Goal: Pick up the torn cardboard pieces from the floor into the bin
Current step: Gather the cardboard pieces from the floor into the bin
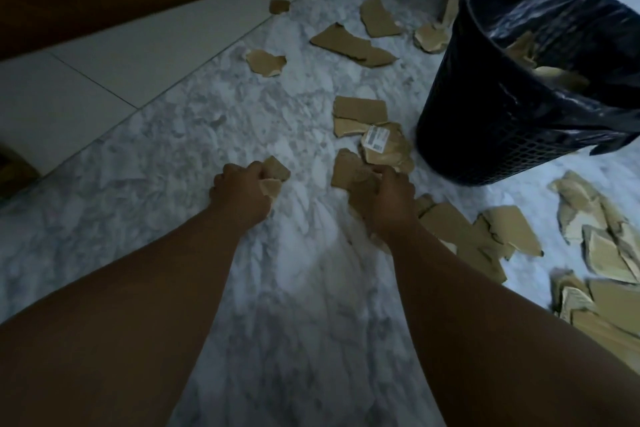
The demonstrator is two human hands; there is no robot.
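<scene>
Cardboard scrap (pixel 275 173) pinched in the left hand (pixel 240 189), fingers curled shut on it, down low over the marble floor (pixel 173 156). Right hand (pixel 381 199) closed on another torn piece (pixel 346 166), nearer the bin (pixel 485 114), which sits up and to the right. Both arms stretched forward, knuckles up; more scraps lying all around, a few already inside the liner.
</scene>
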